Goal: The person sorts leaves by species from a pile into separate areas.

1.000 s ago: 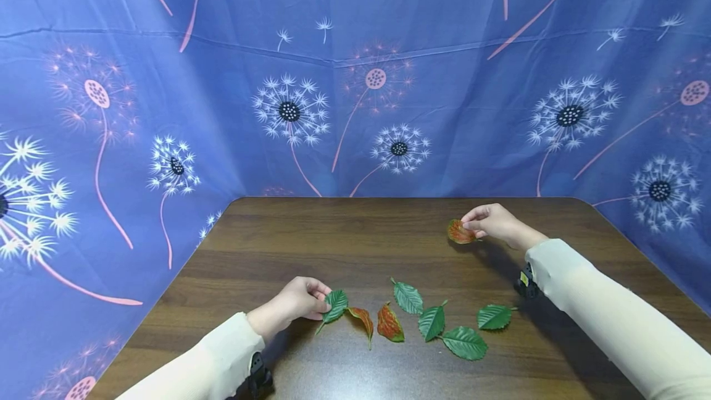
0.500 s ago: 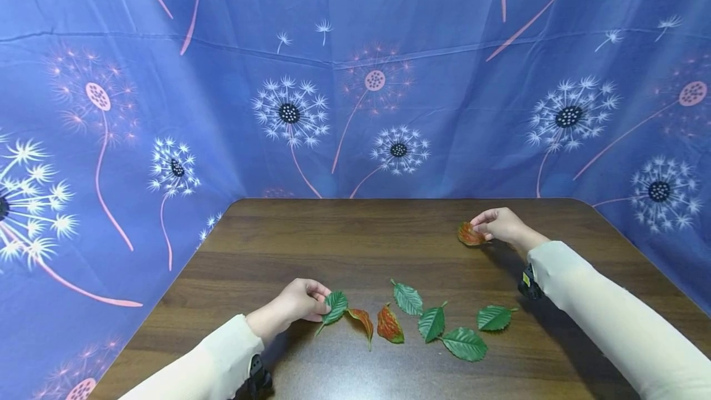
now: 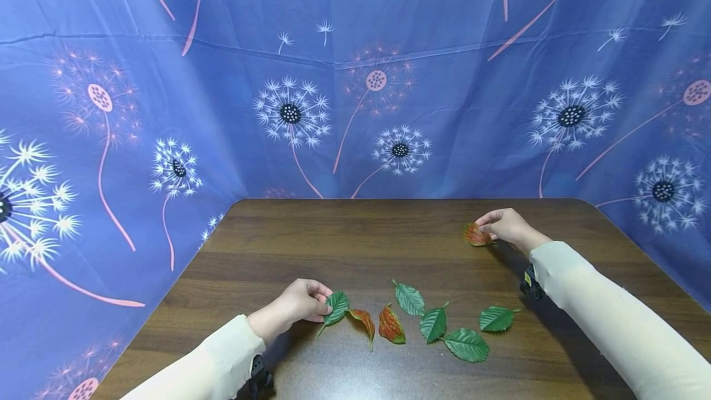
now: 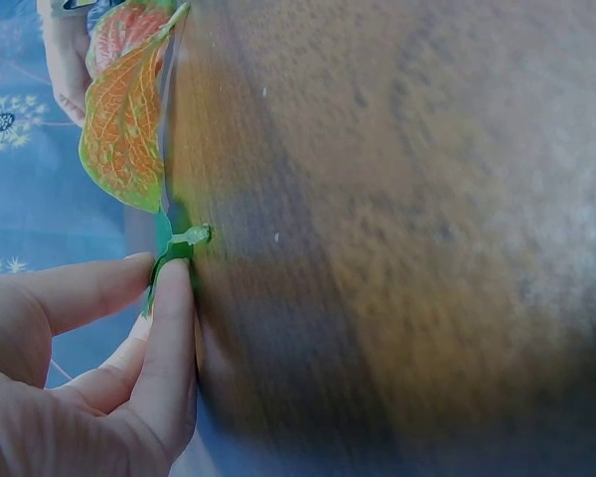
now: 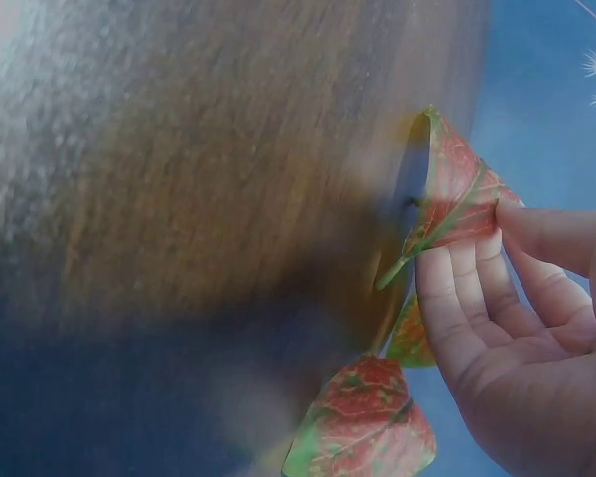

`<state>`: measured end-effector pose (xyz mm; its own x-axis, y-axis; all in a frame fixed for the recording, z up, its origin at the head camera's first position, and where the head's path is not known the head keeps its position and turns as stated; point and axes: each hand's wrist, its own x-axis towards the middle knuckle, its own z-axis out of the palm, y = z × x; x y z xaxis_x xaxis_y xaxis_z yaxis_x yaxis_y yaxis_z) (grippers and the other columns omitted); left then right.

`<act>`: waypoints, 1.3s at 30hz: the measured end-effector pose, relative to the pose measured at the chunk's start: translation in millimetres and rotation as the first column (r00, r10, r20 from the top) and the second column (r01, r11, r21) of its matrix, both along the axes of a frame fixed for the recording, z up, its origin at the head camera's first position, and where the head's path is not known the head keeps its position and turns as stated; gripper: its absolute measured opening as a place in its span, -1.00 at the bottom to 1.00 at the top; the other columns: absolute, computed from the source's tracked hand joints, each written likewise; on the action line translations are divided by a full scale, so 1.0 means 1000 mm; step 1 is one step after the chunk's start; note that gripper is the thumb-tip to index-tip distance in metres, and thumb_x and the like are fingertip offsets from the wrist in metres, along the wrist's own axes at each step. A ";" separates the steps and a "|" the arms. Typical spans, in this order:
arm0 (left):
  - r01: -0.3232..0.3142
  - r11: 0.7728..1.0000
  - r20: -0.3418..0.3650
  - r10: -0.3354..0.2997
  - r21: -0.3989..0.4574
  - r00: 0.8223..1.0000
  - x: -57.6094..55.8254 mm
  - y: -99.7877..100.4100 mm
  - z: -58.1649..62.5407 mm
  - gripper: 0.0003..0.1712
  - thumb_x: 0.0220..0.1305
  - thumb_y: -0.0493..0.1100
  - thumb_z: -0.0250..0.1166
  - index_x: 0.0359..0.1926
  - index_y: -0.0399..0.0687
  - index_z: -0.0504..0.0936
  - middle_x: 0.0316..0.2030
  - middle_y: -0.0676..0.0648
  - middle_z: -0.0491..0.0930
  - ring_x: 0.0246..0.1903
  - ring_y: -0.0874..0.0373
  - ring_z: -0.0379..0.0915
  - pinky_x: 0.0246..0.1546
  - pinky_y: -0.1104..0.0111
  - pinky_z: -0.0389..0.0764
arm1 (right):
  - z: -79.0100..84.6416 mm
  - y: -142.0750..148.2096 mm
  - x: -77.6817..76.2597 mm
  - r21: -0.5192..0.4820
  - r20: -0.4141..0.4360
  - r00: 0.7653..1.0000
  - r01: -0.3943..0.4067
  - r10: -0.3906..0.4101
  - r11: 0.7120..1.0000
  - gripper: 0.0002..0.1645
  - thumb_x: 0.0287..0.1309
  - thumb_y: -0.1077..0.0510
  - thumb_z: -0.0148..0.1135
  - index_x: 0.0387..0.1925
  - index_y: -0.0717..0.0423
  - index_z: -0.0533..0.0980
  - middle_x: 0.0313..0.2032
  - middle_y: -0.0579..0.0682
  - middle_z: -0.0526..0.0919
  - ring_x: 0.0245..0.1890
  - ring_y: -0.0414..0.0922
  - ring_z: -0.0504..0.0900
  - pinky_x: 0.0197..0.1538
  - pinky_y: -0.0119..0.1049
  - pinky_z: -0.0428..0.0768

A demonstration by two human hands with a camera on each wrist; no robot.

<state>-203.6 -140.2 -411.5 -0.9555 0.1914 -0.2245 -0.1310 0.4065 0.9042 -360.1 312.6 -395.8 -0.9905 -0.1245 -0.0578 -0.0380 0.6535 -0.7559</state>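
Observation:
My left hand (image 3: 300,301) pinches a green artificial leaf (image 3: 336,307) between thumb and fingers, low over the table. In the left wrist view that leaf (image 4: 164,238) shows edge-on, its pale stem toward the camera. Close to its right lie two red-orange leaves, one curled (image 3: 363,323) and one broader with green edges (image 3: 392,326). At the far right, my right hand (image 3: 507,227) holds a red-orange leaf (image 3: 476,234) by its edge. In the right wrist view, thumb and fingers pinch this leaf (image 5: 457,189), and another red leaf (image 5: 368,422) shows below the hand.
Several green leaves lie right of centre, among them one toward the back (image 3: 409,299), one near the front (image 3: 466,344) and one farther right (image 3: 497,318). The brown wooden table (image 3: 333,233) ends at a blue dandelion-print curtain (image 3: 333,141).
My right hand has moved to the right and slightly nearer, carrying the red-orange leaf along. The left hand and the leaves on the table stay as they were.

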 end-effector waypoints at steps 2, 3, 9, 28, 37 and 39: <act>-0.002 1.000 0.001 0.002 0.002 1.000 0.000 0.000 0.000 -0.75 0.04 -0.51 0.32 -0.19 -0.46 0.58 -0.48 -0.02 0.48 -0.51 0.24 0.49 -0.42 0.37 0.73 | 0.000 0.001 0.000 0.005 -0.004 1.000 -0.003 0.003 1.000 -0.69 0.27 0.24 0.18 -0.05 0.42 0.54 -0.12 0.21 0.65 -0.31 -0.19 0.58 -0.22 -0.24 0.67; -0.003 1.000 0.001 0.003 0.003 1.000 0.000 0.000 0.000 -0.75 0.04 -0.51 0.32 -0.19 -0.46 0.58 -0.48 -0.02 0.48 -0.51 0.24 0.49 -0.42 0.37 0.72 | 0.001 0.002 0.000 0.011 -0.007 1.000 -0.007 0.007 1.000 -0.69 0.27 0.24 0.18 -0.05 0.42 0.54 -0.12 0.22 0.65 -0.31 -0.18 0.58 -0.22 -0.24 0.66; -0.005 1.000 0.004 0.005 0.003 1.000 -0.001 0.001 0.001 -0.75 0.04 -0.51 0.32 -0.19 -0.46 0.58 -0.47 -0.04 0.49 -0.50 0.23 0.50 -0.41 0.36 0.73 | 0.004 0.006 0.001 0.030 -0.014 1.000 -0.020 0.020 0.999 -0.68 0.28 0.23 0.16 -0.05 0.43 0.53 -0.13 0.21 0.65 -0.32 -0.15 0.59 -0.21 -0.24 0.64; -0.013 1.000 0.014 0.013 -0.009 1.000 0.000 0.001 0.002 -0.73 0.04 -0.51 0.32 -0.17 -0.46 0.58 -0.45 -0.05 0.49 -0.49 0.22 0.50 -0.40 0.35 0.73 | 0.020 0.013 0.003 0.092 -0.001 0.997 -0.076 0.077 0.993 -0.59 0.33 0.17 0.12 0.07 0.41 0.50 0.07 0.34 0.57 -0.08 0.14 0.66 0.08 0.09 0.58; -0.009 1.000 0.014 0.009 0.000 1.000 -0.001 0.000 0.001 -0.73 0.05 -0.50 0.32 -0.16 -0.46 0.57 -0.46 -0.05 0.48 -0.49 0.22 0.49 -0.39 0.34 0.73 | 0.033 0.014 0.005 -0.052 0.030 0.999 -0.042 0.044 0.998 -0.50 0.41 0.11 0.04 0.21 0.37 0.39 0.14 0.30 0.54 0.12 0.22 0.54 0.20 0.10 0.52; -0.006 1.000 0.014 0.006 0.007 1.000 -0.001 0.000 0.000 -0.72 0.04 -0.50 0.32 -0.16 -0.46 0.57 -0.46 -0.04 0.47 -0.49 0.22 0.49 -0.39 0.34 0.73 | 0.033 0.015 0.004 -0.069 0.031 0.999 -0.042 0.044 0.997 -0.50 0.40 0.10 0.05 0.21 0.37 0.40 0.13 0.27 0.56 0.09 0.18 0.57 0.20 0.08 0.52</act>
<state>-204.8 -139.8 -411.6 -0.9532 0.1876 -0.2370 -0.1463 0.3995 0.9050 -355.9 327.4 -363.1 -0.9819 -0.1720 -0.0793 -0.0403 0.5988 -0.7999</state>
